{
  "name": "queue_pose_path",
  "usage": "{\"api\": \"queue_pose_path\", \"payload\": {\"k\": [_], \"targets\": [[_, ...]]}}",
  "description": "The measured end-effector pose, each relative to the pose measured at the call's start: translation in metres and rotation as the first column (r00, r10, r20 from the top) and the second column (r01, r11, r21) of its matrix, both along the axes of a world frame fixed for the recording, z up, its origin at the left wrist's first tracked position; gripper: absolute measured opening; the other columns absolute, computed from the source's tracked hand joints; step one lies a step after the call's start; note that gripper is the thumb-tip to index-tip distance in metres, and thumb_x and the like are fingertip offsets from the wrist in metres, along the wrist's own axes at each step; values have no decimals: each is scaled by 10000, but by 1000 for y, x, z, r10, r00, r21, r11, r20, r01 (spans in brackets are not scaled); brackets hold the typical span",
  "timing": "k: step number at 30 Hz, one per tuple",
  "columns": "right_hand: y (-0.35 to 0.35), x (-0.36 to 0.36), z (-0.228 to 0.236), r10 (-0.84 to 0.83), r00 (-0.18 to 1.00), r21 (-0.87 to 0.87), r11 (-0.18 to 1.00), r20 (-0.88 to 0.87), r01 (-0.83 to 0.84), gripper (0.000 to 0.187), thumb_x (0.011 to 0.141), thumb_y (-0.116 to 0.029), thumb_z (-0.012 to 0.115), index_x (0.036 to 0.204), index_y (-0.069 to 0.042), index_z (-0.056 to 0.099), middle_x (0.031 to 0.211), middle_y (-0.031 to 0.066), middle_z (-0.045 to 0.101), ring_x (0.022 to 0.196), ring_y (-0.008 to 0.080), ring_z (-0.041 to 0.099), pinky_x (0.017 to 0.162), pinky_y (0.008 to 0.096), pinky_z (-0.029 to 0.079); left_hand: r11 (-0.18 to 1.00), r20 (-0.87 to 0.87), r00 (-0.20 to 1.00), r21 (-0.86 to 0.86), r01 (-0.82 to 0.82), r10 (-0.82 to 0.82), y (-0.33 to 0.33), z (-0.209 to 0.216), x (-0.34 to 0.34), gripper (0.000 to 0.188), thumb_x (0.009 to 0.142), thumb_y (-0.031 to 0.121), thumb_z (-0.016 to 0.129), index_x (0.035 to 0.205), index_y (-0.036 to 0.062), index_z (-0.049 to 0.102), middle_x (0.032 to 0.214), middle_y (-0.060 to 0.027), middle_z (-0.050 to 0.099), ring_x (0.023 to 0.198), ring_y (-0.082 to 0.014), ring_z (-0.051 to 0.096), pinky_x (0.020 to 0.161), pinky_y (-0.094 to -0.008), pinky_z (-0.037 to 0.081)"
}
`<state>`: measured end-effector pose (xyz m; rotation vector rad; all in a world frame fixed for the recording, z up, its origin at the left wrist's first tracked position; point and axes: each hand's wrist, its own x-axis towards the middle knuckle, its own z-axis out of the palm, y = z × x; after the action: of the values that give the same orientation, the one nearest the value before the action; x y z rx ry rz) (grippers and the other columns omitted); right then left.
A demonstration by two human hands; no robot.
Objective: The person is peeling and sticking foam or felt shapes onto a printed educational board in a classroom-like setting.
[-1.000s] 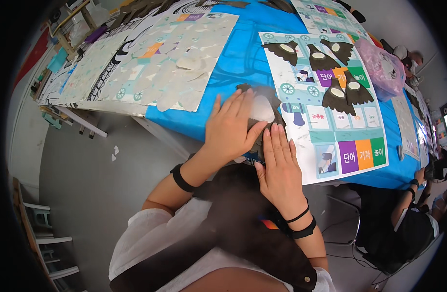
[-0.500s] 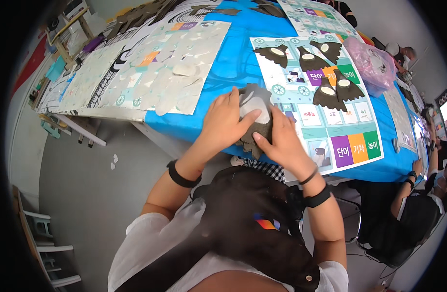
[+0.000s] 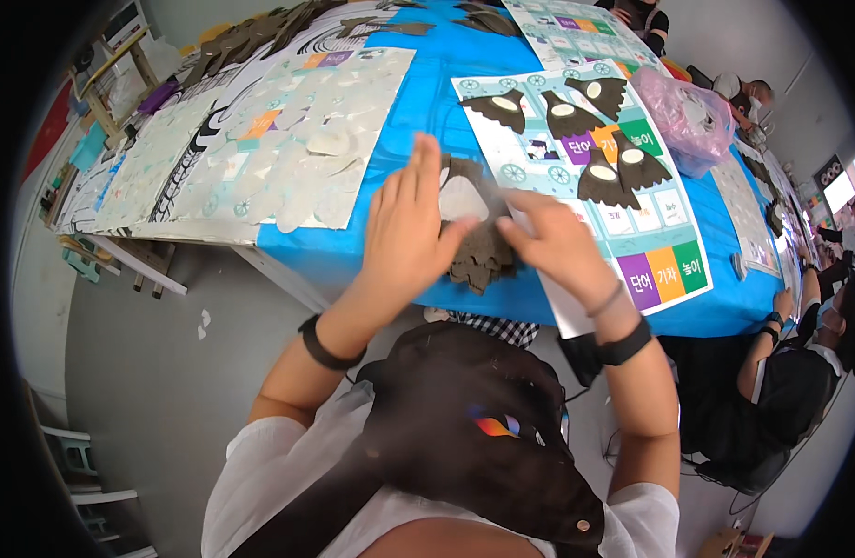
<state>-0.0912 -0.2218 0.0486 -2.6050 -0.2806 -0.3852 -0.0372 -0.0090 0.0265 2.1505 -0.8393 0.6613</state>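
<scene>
In front of me, near the front edge of the table, lies a stack of dark grey-brown cut-out pieces (image 3: 483, 265) with scalloped lower ends. A white rounded patch (image 3: 462, 200) lies on its top. My left hand (image 3: 401, 219) is open along the stack's left side, fingers stretched upward and thumb reaching over toward the patch. On the right side, my right hand (image 3: 559, 244) is slightly blurred, its fingers loosely bent and apart beside the stack, with nothing visibly held.
A printed sheet (image 3: 664, 237) to the right carries several dark cut-outs (image 3: 609, 177) with white ovals. Left of the blue table cover (image 3: 306, 256) lies a sheet covered with pale pieces (image 3: 306, 158). A pink plastic bag (image 3: 683, 116) stands at the right. Other people sit along the table's right side.
My right hand has eased away from the stack's right edge. My left hand's fingers have straightened upward along the left side. The whole view has shifted slightly.
</scene>
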Motion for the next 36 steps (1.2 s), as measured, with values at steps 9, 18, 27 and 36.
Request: {"api": "queue_pose_path", "payload": {"k": [9,18,27,36], "targets": [[-99,-36,21,-60,995,-322,946,-79,31,265,911,-247,637,1126,-122,727,1126,144,702,1107,351,633,910,448,523,905,224,969,424,4,-109,5,-39,-27,912,612,251,908,1438,359,537,1561,-17,428,1433,-345,375,1078,-620,376],[-163,25,49,-459,888,-421,802,19,424,323,885,-372,649,1095,-145,740,1054,144,738,1005,372,692,857,462,556,926,280,959,371,-77,-32,-2,-40,-3,907,588,297,904,1426,305,559,1525,-43,470,1406,-358,403,1025,-616,415],[-332,99,-24,-553,715,-449,816,-428,363,517,705,-563,827,871,-78,756,736,54,732,623,163,677,613,340,523,933,253,955,355,60,-158,9,-46,-6,940,636,580,812,1475,296,497,1567,-70,413,1434,-378,359,1098,-652,321],[-283,67,12,-632,738,-68,768,-237,637,304,924,-325,692,907,-22,677,614,79,619,450,160,596,404,328,449,991,252,967,-115,66,-35,40,-41,8,548,804,363,794,1296,167,653,1387,-79,606,1306,-305,542,1127,-502,386]]}}
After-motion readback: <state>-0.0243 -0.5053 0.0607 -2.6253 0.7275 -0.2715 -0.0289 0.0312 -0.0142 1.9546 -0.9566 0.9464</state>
